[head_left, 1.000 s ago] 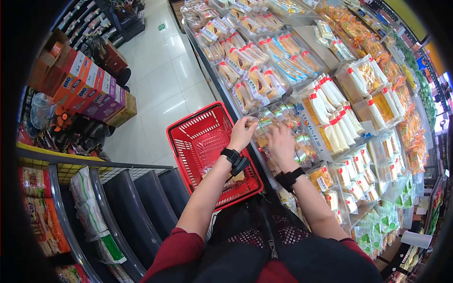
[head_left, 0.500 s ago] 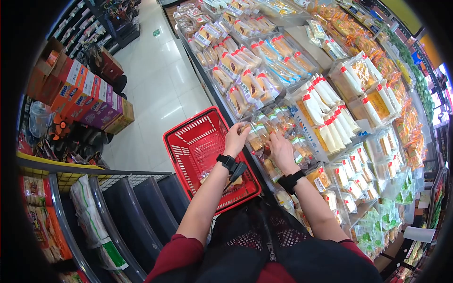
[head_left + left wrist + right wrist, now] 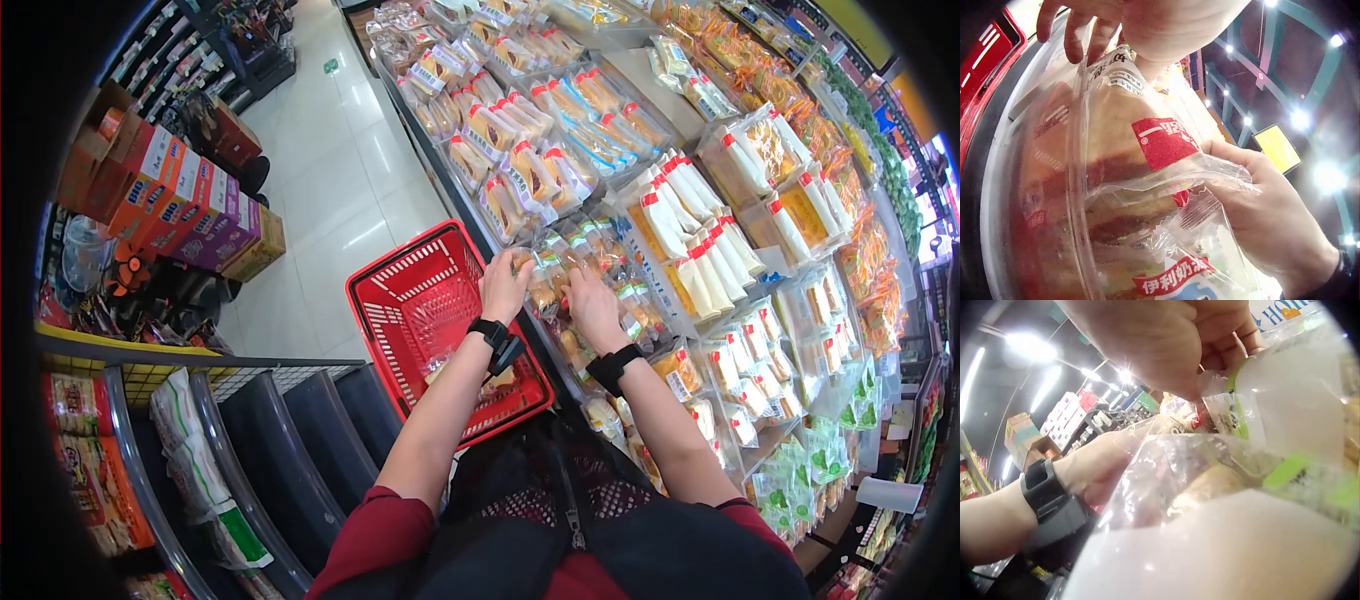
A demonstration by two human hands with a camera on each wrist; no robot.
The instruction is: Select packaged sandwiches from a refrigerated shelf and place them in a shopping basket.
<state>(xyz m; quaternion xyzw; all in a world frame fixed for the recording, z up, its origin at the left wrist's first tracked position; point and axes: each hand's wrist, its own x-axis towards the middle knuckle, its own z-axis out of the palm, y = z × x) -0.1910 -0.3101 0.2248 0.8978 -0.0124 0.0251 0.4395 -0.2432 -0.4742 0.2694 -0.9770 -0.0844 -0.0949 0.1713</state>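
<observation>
In the head view both hands are over small clear-wrapped bread packs (image 3: pixel 583 240) near the display's aisle edge. My left hand (image 3: pixel 505 290) holds the edge of a wrapped pack (image 3: pixel 542 292), its fingers bent. Beside it, my right hand (image 3: pixel 595 310) pinches the clear wrapping. The left wrist view has my left hand (image 3: pixel 1172 25) above large, near clear packs with red labels (image 3: pixel 1163 144), and my right hand (image 3: pixel 1272 215) touching the film. In the right wrist view my right thumb and fingers (image 3: pixel 1160 344) pinch a wrapper with a green stripe (image 3: pixel 1238 403).
A red basket (image 3: pixel 364 300) stands left of the display, with wrapped items low inside. Trays of red-tabbed packs (image 3: pixel 690 215) and long bread packs (image 3: pixel 520 180) surround the hands. Dark shelves (image 3: pixel 270 440) are at lower left, stacked cartons (image 3: pixel 180 190) across the aisle.
Both hands have stayed over the same packs, with small finger movements. The left hand has shifted slightly on the wrapping. The head view has moved a little since one second ago.
</observation>
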